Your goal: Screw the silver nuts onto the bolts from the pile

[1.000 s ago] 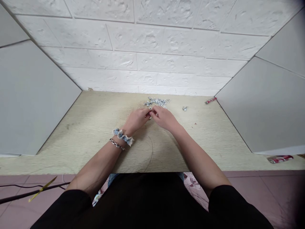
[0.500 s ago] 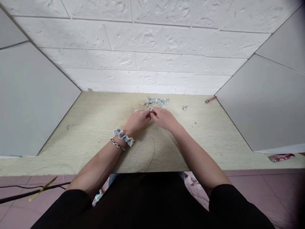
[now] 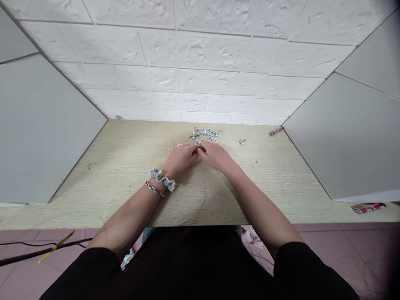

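- Compared w/ a sec ago, your L hand (image 3: pixel 181 157) sits a touch lower: a washer (image 3: pixel 179 145) now shows just past its knuckles, & more of the small bolt (image 3: pixel 197 143) pokes up at your fingertips. R hand (image 3: pixel 216 155) hardly shifts.
- Bolt loc.: btwn both hands' fingertips, approx. upright, on the near side of the loose pile (image 3: pixel 208 133) of bolts & nuts on the table (image 3: pixel 125 162).
- Handling (a guess): light, stiff, hard metal; not fragile, but prob. slick & easy to drop b/c it's so small.
- Best hold, I'd say: thumb + index on opp. sides of the head or lower shank, keeping the tip clear.
- L hand: thumb & fingers drawn in narrow, seemingly pinching the bolt; back of hand up, scrunchie (image 3: pixel 162 180) & bracelet (image 3: pixel 153 189) round your wrist.
- R hand: same narrow pinch, meeting L at the bolt, index curled. Can't tell which hand bears more, or what else is tucked in there.
- Forearms: both reach fwd & angle inward over the table, low to the surface.
- Nearby: a lone bolt (image 3: pixel 242 142) lies off to your R, apart from the pile.
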`<state>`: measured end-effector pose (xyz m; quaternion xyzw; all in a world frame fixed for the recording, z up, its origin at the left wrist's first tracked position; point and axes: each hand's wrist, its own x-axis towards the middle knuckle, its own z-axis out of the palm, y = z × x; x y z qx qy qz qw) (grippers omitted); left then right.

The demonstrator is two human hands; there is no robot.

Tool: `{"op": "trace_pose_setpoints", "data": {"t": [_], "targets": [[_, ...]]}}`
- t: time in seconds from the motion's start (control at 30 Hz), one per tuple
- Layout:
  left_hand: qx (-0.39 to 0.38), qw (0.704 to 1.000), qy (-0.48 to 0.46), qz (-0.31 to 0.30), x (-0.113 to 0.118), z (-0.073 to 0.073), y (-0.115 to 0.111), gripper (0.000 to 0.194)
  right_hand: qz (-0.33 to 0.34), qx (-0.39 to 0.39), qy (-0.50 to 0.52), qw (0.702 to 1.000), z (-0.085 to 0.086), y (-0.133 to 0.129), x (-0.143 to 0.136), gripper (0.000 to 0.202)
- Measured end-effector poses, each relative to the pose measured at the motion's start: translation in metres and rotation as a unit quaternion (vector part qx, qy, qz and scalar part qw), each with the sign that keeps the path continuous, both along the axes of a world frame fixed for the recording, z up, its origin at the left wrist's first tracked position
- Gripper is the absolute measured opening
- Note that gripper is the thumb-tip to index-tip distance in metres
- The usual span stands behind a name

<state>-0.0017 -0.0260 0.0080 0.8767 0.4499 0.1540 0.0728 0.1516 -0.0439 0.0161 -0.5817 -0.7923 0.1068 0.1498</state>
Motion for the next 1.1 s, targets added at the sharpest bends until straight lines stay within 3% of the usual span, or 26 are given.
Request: {"op": "trace_pose_setpoints", "data": {"t": [0.77,0.97,1.1], "targets": [[-0.007,0.997,-0.073,0.006,-0.0026,0.0027,0.0005,0.019,-0.016,-0.035,0.0,0.999,0.0073,0.0011,0.0031,0.053],[0.005,0.996,-0.087,0.006,-0.006,0.0045,0.0018,0.021,0.012,-0.027,0.029,0.999,0.0078,-0.0015,0.0003,0.047],[0.004,0.996,-0.091,0.011,-0.0066,0.0064,0.0027,0.02,0.023,0.003,0.057,0.998,0.0079,-0.0042,-0.0007,0.029]]}}
